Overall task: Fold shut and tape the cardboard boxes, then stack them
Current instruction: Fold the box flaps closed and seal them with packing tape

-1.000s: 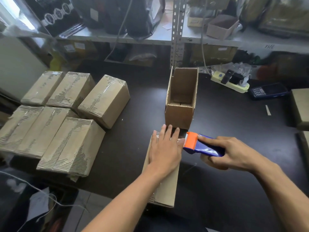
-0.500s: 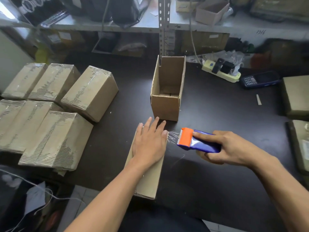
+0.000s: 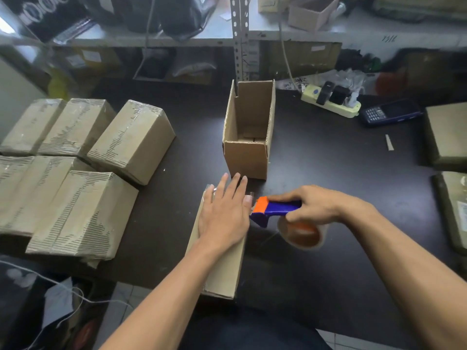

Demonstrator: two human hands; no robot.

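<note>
The box (image 3: 222, 258) being sealed lies flat on the dark table (image 3: 316, 274) right under the left hand (image 3: 223, 215), its near end hanging slightly over the table edge. That hand is spread wide, fingers straight, pressing the top of the box down. Just to its right, almost touching its little finger, sits the tape dispenser (image 3: 273, 209), blue with an orange head, gripped round the handle by the right hand (image 3: 316, 205); the brownish roll of tape (image 3: 300, 233) hangs below those fingers.

To do this well, I'd say the flat hand should keep the flaps closed and the box pinned while the dispenser draws the strip taut along the seam, then presses down to cut cleanly.

Just beyond the left fingertips stands an open box (image 3: 249, 137), still waiting. Well off to the left of the left hand lie the taped boxes (image 3: 75, 173), side by side.

The seam itself is hidden under the palm, and the clear tape is hard to make out; only a faint glint shows near the fingertips. Whether the strip is already stuck down, I cannot tell.
</note>
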